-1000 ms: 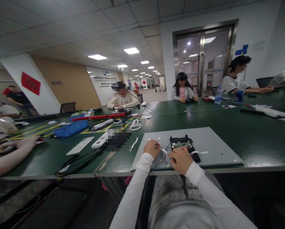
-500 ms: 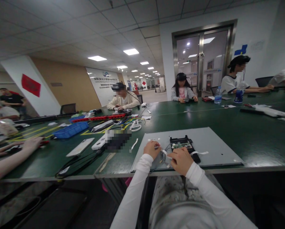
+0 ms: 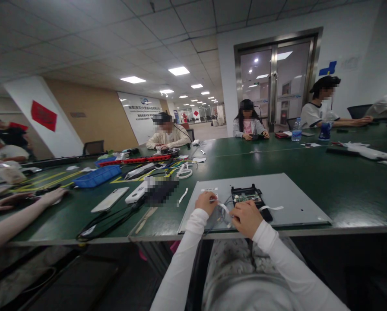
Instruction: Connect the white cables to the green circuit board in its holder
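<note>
Pinching a thin, flat white strip (image 3: 224, 207) between my hands, I had it bowed just above the near left part of a broad, flat grey metal panel (image 3: 287, 194). My left hand (image 3: 207, 202) had thumb and fingertips together on one end; my right hand (image 3: 247, 217) was closed on the other, though its fingers hid much of that grip.

The panel lay on the glossy dark-green table (image 3: 310, 162), its front edge close to the table's near edge, leaving only a narrow margin toward my lap. Plain grey surface reached to the right of my right hand, and green tabletop spread past the panel's far and right edges.

Closest in the way was a loose tangle of thin grey wires (image 3: 220, 220) below and between my hands. Just beyond my right hand stood a black plastic frame (image 3: 260, 198) around a small green circuit board (image 3: 245, 197), with another flat white strip (image 3: 275, 207) reaching out to its right.

Left of the panel lay a short white slip (image 3: 183, 196), a dark, pixelated object (image 3: 163, 192), a white oblong device (image 3: 138, 191), a pale rectangular phone (image 3: 110, 199), a bundle of black cables (image 3: 111, 223) and a long blue plastic tray (image 3: 98, 176). Farther left, a co-worker's hand (image 3: 53, 197) rested near the table.
</note>
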The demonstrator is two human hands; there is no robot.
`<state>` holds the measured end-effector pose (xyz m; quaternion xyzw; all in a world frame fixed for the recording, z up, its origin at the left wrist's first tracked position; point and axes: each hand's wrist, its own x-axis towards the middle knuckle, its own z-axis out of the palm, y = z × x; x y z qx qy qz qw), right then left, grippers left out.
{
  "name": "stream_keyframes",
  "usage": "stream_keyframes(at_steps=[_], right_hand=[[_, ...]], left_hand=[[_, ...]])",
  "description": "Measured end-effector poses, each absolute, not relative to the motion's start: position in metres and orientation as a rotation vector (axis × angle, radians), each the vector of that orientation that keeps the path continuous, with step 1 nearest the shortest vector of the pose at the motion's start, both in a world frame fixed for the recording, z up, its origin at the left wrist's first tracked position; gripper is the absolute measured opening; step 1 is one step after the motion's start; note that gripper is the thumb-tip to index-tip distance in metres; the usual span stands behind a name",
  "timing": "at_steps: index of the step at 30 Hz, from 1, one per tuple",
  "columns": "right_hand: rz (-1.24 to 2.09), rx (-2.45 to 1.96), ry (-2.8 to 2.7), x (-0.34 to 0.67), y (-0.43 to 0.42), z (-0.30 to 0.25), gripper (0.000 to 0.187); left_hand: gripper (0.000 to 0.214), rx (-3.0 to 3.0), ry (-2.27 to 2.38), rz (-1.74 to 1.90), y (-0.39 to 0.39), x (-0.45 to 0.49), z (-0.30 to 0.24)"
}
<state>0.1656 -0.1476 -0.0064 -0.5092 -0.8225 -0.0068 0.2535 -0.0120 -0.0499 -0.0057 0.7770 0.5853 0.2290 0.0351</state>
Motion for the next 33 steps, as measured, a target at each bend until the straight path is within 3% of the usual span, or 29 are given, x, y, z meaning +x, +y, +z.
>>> stream_keyframes(at_steps=[33], right_hand=[[-0.043, -1.355, -2.175, 0.1665, -0.1467, -0.0109, 0.020]], left_hand=[[0.011, 2.423, 1.814, 0.719, -0.0496, -0.0125, -0.0058]])
